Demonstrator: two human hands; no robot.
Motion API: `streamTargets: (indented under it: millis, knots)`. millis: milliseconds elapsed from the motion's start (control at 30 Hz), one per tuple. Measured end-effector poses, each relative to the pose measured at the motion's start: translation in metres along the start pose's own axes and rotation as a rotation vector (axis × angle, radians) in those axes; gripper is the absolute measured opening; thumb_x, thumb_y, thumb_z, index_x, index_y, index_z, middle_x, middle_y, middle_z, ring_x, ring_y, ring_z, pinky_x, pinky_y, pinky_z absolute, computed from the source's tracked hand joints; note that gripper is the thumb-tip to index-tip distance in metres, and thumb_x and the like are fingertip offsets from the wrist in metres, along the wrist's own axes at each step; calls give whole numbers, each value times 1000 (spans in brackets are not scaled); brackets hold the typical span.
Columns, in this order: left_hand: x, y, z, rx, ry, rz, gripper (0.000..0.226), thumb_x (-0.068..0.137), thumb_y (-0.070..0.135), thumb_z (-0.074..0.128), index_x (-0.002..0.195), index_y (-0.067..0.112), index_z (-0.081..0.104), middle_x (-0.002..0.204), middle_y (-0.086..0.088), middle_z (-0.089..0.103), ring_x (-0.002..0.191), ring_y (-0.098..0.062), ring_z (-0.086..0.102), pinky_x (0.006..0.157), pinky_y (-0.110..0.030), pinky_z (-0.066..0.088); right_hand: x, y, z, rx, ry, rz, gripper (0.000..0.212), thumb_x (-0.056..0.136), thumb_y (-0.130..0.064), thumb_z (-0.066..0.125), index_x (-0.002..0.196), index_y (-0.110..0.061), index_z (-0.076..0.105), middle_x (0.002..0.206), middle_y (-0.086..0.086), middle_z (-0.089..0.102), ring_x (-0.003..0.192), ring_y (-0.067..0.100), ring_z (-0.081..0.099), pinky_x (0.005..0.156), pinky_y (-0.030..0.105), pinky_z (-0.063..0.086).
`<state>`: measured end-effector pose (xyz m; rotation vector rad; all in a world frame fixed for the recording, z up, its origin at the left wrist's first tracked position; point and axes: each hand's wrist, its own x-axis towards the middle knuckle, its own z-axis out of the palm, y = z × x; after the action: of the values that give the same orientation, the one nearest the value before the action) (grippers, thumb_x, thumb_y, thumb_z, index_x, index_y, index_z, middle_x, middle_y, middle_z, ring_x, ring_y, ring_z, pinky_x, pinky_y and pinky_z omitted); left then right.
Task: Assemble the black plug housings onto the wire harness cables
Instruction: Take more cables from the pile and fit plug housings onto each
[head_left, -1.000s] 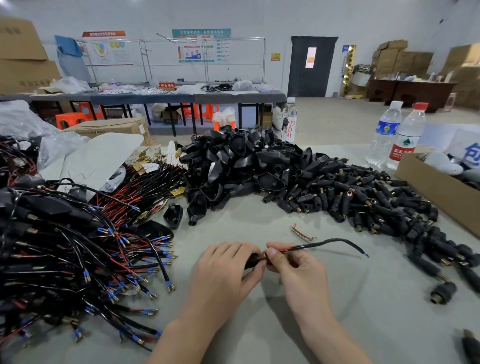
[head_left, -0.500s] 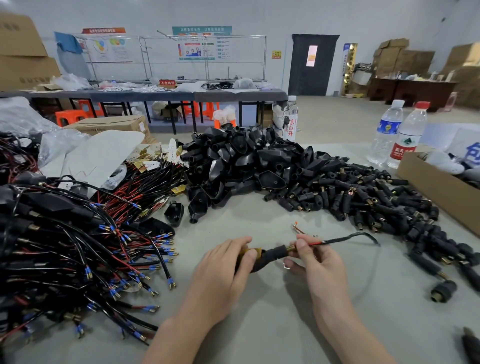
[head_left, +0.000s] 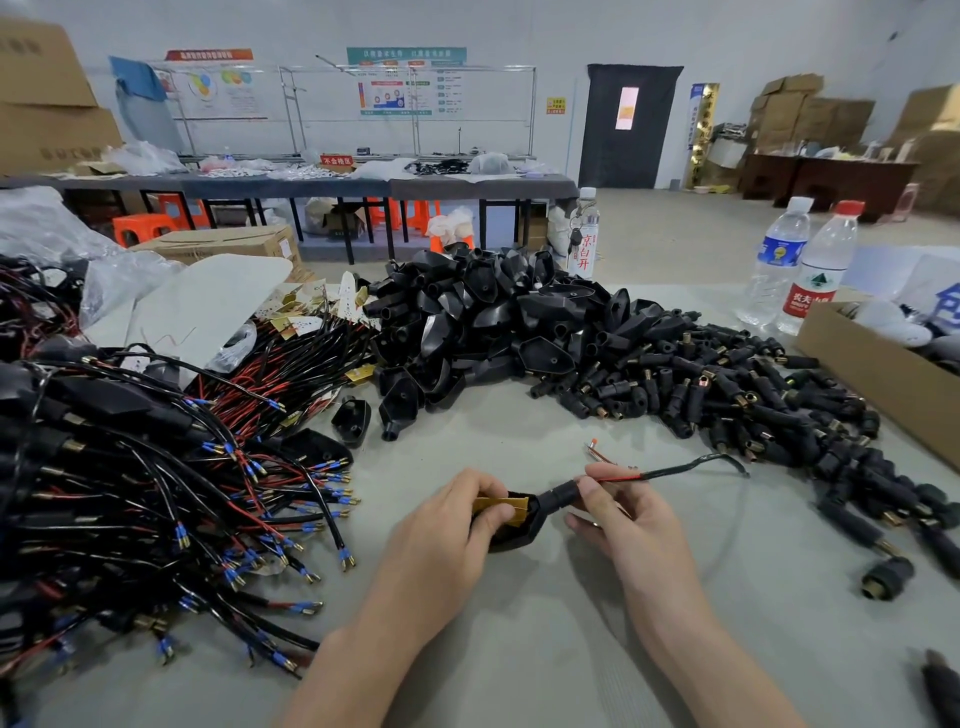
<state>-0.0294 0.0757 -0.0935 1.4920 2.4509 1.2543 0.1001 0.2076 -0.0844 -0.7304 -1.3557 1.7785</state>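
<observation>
A wide grey work surface (head_left: 519, 649) is carrying everything. A tangled heap of black-and-red harness cables with blue-sleeved terminals (head_left: 156, 493) is sprawling across the left. A pile of black plastic plug housings (head_left: 493, 322) and a spread of small black cylindrical connectors (head_left: 727, 384) are filling the far side and the right.

In the open middle, the left hand (head_left: 441, 540) is curling its grip round one black plug housing (head_left: 519, 530), with its fingertips pressing a brass-coloured strip (head_left: 501, 504) at the mouth. The right hand (head_left: 628, 514) is pinching a thin black cable with a red core (head_left: 691, 466) just where it is entering the housing's neck.

A hard tug from the right hand would likely be dragging the cable back out, or kinking the red core against the neck. The brass strip could also be slipping loose.

Bare surface is lying near and to the right of the hands. The cable heap is crowding the left hand, and a stray wire scrap (head_left: 597, 452) is lying just beyond the right.
</observation>
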Motion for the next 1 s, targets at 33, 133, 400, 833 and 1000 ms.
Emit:
streamTargets:
  millis: [33, 133, 400, 833, 1000]
  knots:
    - [0, 0, 1, 3, -9, 2, 5, 98, 36, 54, 99, 37, 50, 83, 29, 56, 74, -1, 51, 62, -23, 35, -1, 0, 0, -4, -13, -2, 9, 96, -10, 61, 104, -9, 66, 89, 6, 65, 70, 6, 70, 81, 33, 61]
    - [0, 1, -1, 15, -33, 20, 5, 99, 37, 52, 98, 38, 47, 76, 21, 60, 73, -4, 54, 67, -29, 45, -1, -1, -1, 11, -17, -1, 10, 97, -10, 60, 104, -9, 67, 91, 1, 69, 76, 7, 71, 69, 24, 60]
    - [1, 7, -6, 7, 9, 53, 7, 99, 29, 55, 94, 33, 51, 83, 26, 53, 71, -4, 48, 61, -22, 35, 0, -1, -1, 56, 9, 12, 14, 99, -15, 57, 102, -11, 70, 88, -2, 73, 85, 19, 73, 65, 22, 58]
    - [1, -1, 0, -61, -1, 121, 7, 92, 37, 56, 92, 30, 55, 99, 16, 62, 83, -12, 64, 72, -42, 56, -2, 3, 4, 191, -108, 55, 23, 96, -1, 55, 115, -13, 55, 89, 6, 74, 87, 21, 73, 66, 33, 60]
    - [0, -6, 1, -37, -39, 124, 6, 90, 35, 61, 90, 30, 57, 119, 28, 59, 105, -1, 62, 88, -36, 52, -1, 5, 2, 234, -50, 90, 15, 101, -10, 50, 113, -11, 60, 92, 10, 70, 90, 24, 71, 67, 37, 61]
